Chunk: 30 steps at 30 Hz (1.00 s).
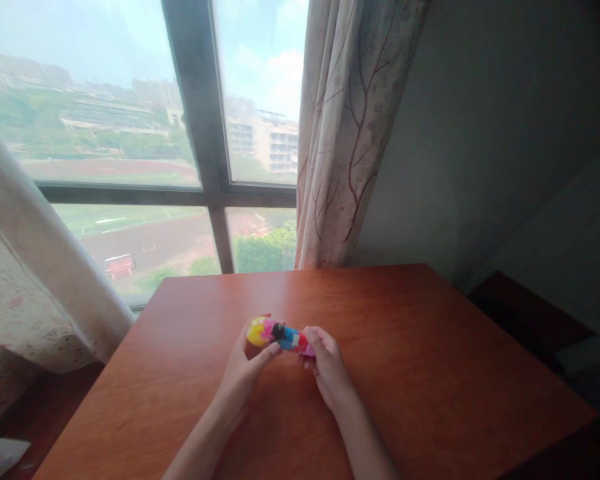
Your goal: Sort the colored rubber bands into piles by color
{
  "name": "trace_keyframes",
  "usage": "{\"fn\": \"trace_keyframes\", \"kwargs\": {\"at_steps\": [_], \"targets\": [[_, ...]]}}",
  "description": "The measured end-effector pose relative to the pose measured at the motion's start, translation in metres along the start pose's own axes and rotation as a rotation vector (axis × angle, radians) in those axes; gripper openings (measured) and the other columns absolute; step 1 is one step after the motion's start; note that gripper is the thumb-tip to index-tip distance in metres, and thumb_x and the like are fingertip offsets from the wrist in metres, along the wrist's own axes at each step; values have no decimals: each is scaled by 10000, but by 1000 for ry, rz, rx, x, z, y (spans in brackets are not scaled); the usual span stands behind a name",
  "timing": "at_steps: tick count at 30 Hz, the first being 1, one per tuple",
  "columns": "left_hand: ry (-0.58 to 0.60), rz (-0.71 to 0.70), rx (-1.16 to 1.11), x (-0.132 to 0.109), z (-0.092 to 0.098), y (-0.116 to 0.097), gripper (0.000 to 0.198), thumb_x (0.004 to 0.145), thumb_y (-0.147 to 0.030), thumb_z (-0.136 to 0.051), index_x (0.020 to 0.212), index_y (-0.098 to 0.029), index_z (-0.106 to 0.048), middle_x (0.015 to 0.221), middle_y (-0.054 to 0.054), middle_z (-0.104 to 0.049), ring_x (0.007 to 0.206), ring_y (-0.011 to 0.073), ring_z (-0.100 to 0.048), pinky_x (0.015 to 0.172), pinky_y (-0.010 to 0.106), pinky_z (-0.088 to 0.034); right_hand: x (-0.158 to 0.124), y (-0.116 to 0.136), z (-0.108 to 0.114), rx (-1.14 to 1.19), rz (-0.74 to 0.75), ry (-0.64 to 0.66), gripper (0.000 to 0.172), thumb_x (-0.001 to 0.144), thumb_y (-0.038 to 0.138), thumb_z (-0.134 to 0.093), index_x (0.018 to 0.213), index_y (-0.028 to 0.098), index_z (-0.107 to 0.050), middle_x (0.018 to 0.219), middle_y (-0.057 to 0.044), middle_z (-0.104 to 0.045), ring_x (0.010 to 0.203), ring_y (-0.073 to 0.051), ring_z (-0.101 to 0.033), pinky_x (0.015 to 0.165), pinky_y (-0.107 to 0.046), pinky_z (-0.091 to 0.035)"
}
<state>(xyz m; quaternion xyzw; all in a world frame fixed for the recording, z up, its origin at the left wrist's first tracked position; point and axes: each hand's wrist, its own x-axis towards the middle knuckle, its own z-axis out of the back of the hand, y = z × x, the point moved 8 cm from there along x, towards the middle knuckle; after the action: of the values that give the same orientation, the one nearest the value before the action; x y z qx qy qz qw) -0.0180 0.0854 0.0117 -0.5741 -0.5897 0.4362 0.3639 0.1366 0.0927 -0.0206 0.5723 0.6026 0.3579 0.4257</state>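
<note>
A small, many-coloured toy (280, 335), yellow at its left end, then pink, black, blue and red, is held over the brown wooden table (430, 373). My left hand (245, 370) grips its yellow end with thumb and fingers closed around it. At the red end, my right hand (326, 363) has its fingers curled over the toy. Both hands hover just above the tabletop near the middle. I cannot make out what the toy is.
Beyond the table's far edge is a large window (200, 167) with a dark frame. A patterned curtain (350, 133) hangs at its right, a lace curtain (35, 280) at the left. A dark low piece of furniture (525, 320) stands right of the table.
</note>
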Motion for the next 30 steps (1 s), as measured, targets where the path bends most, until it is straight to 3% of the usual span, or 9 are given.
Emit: {"fn": "trace_keyframes", "kwargs": {"at_steps": [2, 6, 12, 15, 18, 21, 23, 30], "targets": [[31, 16, -43, -1, -6, 2, 673, 581, -308, -868, 1186, -183, -602, 1068, 110, -730, 950, 250, -686, 864, 338, -527, 1, -6, 0, 48, -47, 20, 488, 787, 636, -677, 766, 154, -601, 614, 27, -576, 464, -60, -464, 407, -158, -303], [34, 50, 38, 2, -5, 5, 534, 525, -291, -893, 1000, -141, -700, 980, 114, -753, 914, 267, -694, 859, 345, -529, 1, -11, -1, 88, -97, 42, 478, 780, 623, -696, 781, 152, -611, 658, 19, -587, 480, -60, -473, 412, -158, -317], [-83, 46, 97, 6, 13, 3, 409, 577, -353, -872, 878, -140, -693, 800, 43, -730, 758, 195, -673, 734, 278, -527, -4, 1, -8, 93, -25, 73, 365, 776, 489, -759, 910, 168, -650, 834, -13, -649, 715, -121, -588, 658, -223, -486], [-90, 50, 94, 5, 13, 5, 473, 607, -366, -860, 983, -150, -669, 817, 31, -718, 753, 180, -665, 720, 270, -524, -4, 2, -8, 57, -6, 65, 360, 775, 488, -758, 906, 169, -655, 819, -13, -652, 711, -129, -587, 668, -237, -488], [-32, 38, 41, 5, 6, 8, 588, 627, -336, -853, 1141, -178, -617, 1001, 55, -724, 909, 202, -674, 839, 297, -521, -1, -2, -3, 75, -31, 27, 387, 775, 531, -744, 865, 165, -653, 781, -8, -644, 658, -113, -566, 607, -211, -467], [51, 20, 8, 6, -1, 10, 528, 623, -296, -856, 1085, -168, -636, 1069, 77, -720, 999, 224, -661, 917, 317, -501, 0, -8, -1, 101, -77, 16, 422, 779, 576, -722, 808, 164, -639, 696, 14, -606, 551, -81, -502, 493, -175, -388], [36, 21, 24, 7, 2, 10, 485, 607, -288, -864, 1025, -160, -653, 1008, 71, -731, 950, 219, -670, 887, 312, -512, 0, -9, -3, 103, -85, 33, 434, 780, 588, -716, 804, 161, -639, 678, 17, -597, 525, -76, -485, 465, -173, -359], [-100, 59, -21, 3, 10, 4, 517, 584, -295, -879, 1032, -149, -668, 894, 35, -725, 813, 175, -668, 759, 262, -530, -3, 2, -5, 52, 13, 31, 378, 764, 504, -760, 931, 177, -667, 866, -24, -667, 766, -144, -601, 701, -250, -497]]}}
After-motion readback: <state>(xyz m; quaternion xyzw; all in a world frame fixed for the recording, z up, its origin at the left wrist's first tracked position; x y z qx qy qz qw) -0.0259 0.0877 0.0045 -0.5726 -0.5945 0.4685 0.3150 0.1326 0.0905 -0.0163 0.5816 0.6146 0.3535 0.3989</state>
